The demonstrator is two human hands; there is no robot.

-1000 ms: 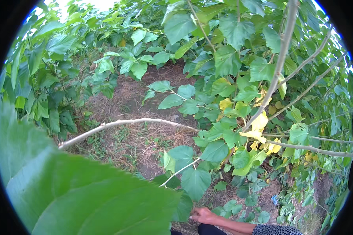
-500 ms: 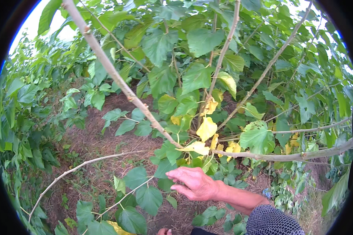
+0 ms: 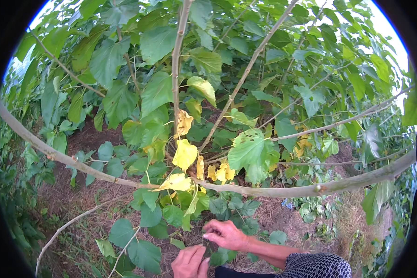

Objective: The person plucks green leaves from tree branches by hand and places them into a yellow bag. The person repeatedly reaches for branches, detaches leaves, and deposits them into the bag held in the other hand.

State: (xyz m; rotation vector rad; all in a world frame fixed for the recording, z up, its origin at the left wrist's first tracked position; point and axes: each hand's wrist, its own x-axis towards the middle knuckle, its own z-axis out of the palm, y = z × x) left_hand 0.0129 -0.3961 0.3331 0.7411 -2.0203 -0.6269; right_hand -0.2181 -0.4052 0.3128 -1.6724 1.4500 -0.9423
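Note:
My right hand is below the yellow leaves, over green leaves near the ground. Its fingers are bent in toward the thumb, and whatever they may hold is too small to see. Close by at the lower edge is my left hand, back up, with fingers pressed together and the thumb beside them; what lies under the fingers is hidden. Just above both hands hang green leaves and a yellow leaf on a shrub. A patterned dark sleeve covers my right forearm.
A thick bare branch arches across in front, and another bends off to the left. Thinner stems rise from the shrub's middle. A bare twig lies low at left. Dry grass and soil show beneath dense foliage.
My view has shifted right, so branches appear farther left. The right hand has moved lower and its fingers have curled in. My left hand has risen into view beside it.

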